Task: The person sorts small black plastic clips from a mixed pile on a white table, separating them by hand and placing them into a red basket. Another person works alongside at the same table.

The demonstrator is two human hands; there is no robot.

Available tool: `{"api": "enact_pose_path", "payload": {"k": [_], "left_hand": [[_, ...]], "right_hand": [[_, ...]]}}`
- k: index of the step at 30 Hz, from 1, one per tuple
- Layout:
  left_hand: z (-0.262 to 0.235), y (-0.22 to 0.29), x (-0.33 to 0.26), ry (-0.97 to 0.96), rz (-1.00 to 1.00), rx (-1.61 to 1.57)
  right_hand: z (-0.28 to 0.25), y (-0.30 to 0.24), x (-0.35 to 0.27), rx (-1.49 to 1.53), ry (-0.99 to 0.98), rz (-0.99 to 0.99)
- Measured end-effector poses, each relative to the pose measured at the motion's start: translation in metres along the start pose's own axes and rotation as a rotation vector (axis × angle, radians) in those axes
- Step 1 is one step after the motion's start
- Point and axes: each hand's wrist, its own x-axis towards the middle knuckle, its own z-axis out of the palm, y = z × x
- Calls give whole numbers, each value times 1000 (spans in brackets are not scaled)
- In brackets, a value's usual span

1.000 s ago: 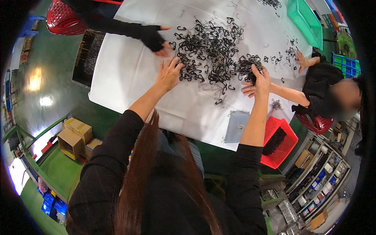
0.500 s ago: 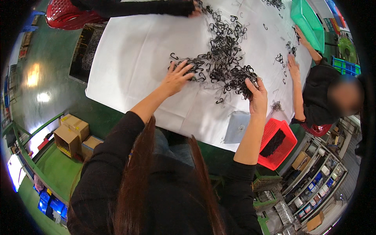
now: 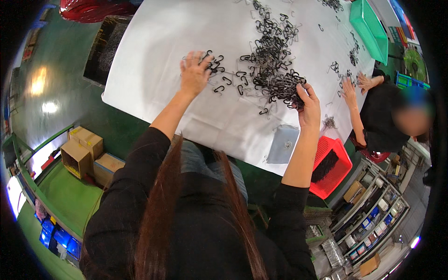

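Observation:
My left hand [image 3: 193, 77] lies with fingers spread on the white-covered table, at the left edge of a small group of black hooks [image 3: 216, 68]. Its fingertips are slightly blurred. My right hand [image 3: 309, 106] is closed on a bunch of black wire hooks [image 3: 288, 87], thumb on the near side, at the lower right end of the main heap. That heap of tangled hooks [image 3: 271, 51] runs up the middle of the table. One loose hook [image 3: 263, 111] lies just below it.
Across the table's right side, a co-worker's hands [image 3: 349, 91] rest near scattered hooks [image 3: 353, 53]. A green basket [image 3: 380, 42] stands at the far right. A red basket [image 3: 344, 175] with dark contents is beside my right forearm. A grey-blue flat piece [image 3: 283, 143] lies on the cloth [image 3: 219, 133].
My left hand has moved left, and a small group of hooks now lies apart from the heap. A co-worker's arm at the top has left view. The right co-worker's far hand has left the green basket.

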Motion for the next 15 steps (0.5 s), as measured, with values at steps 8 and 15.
{"api": "enact_pose_path", "payload": {"k": [8, 15], "left_hand": [[-3, -25, 17, -249, -365, -504], [-3, -24, 14, -185, -326, -344]], "right_hand": [[81, -10, -8, 215, -291, 60], [130, -23, 3, -51, -360, -14]]}}
